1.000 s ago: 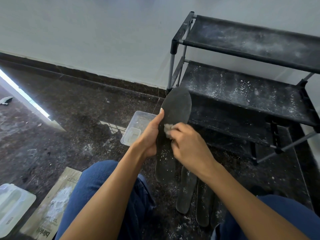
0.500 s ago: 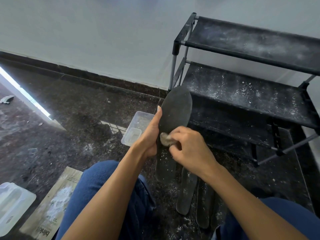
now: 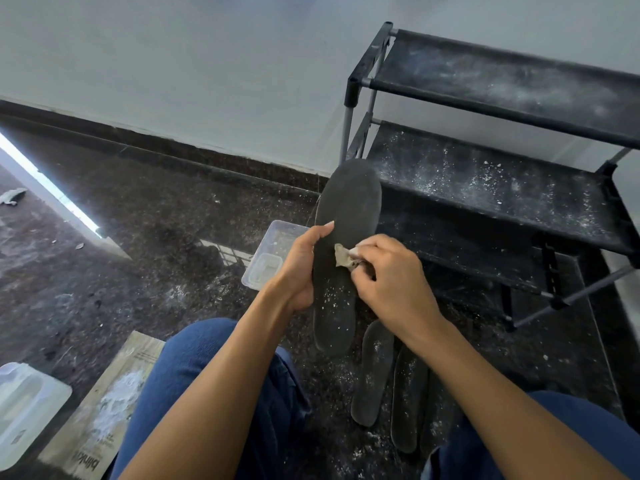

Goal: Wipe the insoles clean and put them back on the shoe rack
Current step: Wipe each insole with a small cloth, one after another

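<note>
1. Progress, as I read it, is early: the insole in hand (image 3: pixel 346 237) shows a fairly clean toe half, while pale specks lie on its heel half below the cloth, so I judge this one about half wiped.
2. Three more insoles on the floor (image 3: pixel 374 375) lie at about 5 o'clock from the held one, side by side and speckled white — I take them as not yet cleaned.
3. The shoe rack (image 3: pixel 485 188) stands at 2 o'clock, its two visible shelves dusty and carrying no insoles, so the putting-back is all still to do.
4. My left hand (image 3: pixel 301 268) grips the held insole at its left edge near mid-length; the thumb lies straight up along the top face, and the other fingers are hidden behind, so I cannot tell their curl.
5. My right hand (image 3: pixel 391 278) has its fingers narrowly bunched, pinching a crumpled cloth (image 3: pixel 344 257) — the cloth touches the insole's middle.
</note>
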Tool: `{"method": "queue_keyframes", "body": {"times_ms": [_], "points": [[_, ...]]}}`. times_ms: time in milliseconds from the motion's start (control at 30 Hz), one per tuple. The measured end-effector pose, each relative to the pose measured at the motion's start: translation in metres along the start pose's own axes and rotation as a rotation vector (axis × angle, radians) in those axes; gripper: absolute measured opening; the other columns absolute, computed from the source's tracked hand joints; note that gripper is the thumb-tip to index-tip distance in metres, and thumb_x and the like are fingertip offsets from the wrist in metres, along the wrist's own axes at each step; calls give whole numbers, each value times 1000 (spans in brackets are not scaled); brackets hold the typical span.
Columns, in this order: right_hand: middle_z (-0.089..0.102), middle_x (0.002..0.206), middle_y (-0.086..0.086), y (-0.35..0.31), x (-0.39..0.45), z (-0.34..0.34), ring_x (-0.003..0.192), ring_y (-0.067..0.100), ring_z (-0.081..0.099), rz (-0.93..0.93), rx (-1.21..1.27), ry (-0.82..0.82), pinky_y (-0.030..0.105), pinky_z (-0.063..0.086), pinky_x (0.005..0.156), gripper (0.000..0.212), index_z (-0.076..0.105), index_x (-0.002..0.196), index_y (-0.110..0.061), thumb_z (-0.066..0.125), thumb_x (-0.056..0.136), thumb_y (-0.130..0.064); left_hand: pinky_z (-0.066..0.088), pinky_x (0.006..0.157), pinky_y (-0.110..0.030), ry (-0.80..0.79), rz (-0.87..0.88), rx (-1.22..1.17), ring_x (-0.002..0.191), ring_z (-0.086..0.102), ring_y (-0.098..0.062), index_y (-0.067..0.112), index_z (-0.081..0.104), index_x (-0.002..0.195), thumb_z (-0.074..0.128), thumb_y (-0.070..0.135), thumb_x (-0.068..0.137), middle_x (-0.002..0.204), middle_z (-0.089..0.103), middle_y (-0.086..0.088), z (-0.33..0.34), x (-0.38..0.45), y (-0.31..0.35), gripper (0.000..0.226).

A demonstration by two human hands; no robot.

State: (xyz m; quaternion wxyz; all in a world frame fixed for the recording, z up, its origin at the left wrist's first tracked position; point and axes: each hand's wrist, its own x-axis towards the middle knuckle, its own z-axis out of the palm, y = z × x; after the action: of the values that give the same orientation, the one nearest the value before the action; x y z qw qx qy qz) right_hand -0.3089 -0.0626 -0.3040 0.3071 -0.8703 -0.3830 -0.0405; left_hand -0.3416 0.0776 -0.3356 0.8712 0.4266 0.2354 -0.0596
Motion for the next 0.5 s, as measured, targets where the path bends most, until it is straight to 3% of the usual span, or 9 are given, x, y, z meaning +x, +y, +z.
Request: {"method": "queue_keyframes", "body": {"times_ms": [100,200,233,333,433,500], "points": [[63,98,3,-2,-4,5,94,18,57,-52,-49,-3,30,51,80,22,69,101,-5,59,81,-8,52,62,-27,12,-32,15,64,63,-19,1,65,91,45,33,93,74,66,-11,2,-3,1,38],[61,99,3,-3,-7,11,93,21,57,-131,-45,-83,36,53,73,22,67,105,-11,62,83,-11,51,81,-29,9,-62,32,96,61,-23,-8,56,123,44,36,93,118,62,-23,2,-3,1,55],[61,97,3,-3,-7,12,90,22,58,-146,-45,-117,35,53,71,21,68,103,-11,63,83,-10,50,86,-29,2,-65,39,101,61,-22,-6,58,123,41,36,94,124,61,-20,2,-3,1,54],[63,89,1,-3,-6,8,80,18,60,-79,59,-225,28,48,69,16,73,89,-9,65,77,-13,50,88,-30,-7,-65,42,96,66,-19,2,71,106,35,35,98,114,69,-10,3,-4,-1,49],[64,89,-4,-3,-4,4,78,12,59,-23,130,-117,22,47,71,21,74,90,-12,61,75,-16,53,77,-30,33,-50,77,83,66,-22,0,65,105,43,38,96,96,69,-12,3,-3,2,44],[63,100,-4,-3,-3,5,90,13,58,-26,106,-72,21,46,81,23,71,101,-11,61,81,-12,52,71,-30,74,-58,87,77,61,-22,1,60,105,48,41,93,89,63,-13,5,-5,3,42]]}}
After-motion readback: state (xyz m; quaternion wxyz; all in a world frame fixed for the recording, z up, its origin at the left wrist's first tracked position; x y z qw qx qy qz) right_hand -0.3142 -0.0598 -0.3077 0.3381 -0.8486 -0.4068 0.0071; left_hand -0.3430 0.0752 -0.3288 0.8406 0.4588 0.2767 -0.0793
